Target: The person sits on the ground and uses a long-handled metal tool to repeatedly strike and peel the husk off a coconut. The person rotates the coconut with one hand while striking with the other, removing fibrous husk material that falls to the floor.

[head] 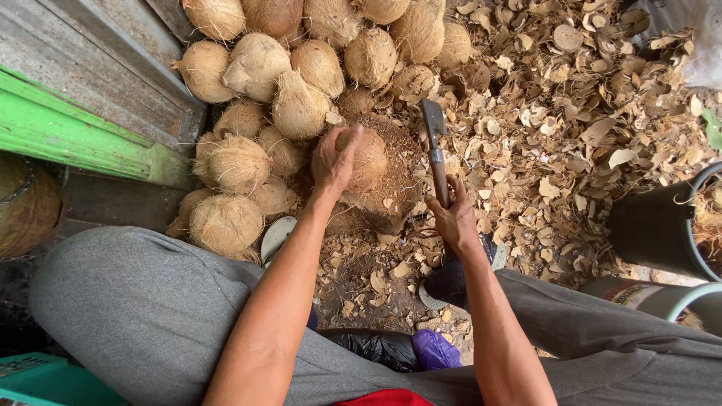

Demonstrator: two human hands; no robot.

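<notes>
At the far left a bright green painted wooden beam runs slantwise under a grey corrugated metal sheet. Just right of it lies a heap of round, brown, fibrous husked coconuts, stacked against the sheet and spilling down toward the person's grey-trousered left knee. The left hand lies on top of a single hairy brown coconut, fingers curled over its upper left side and gripping it; this coconut rests on a worn round wooden chopping block just right of the heap. The right hand is closed tight around the wooden handle of a heavy steel cleaver, whose flat blade points upward in the view, just beside the coconut but apart from it. Farther right, a thick litter of pale brown coconut shell chips covers the ground. At the right edge stands a black plastic bucket.
</notes>
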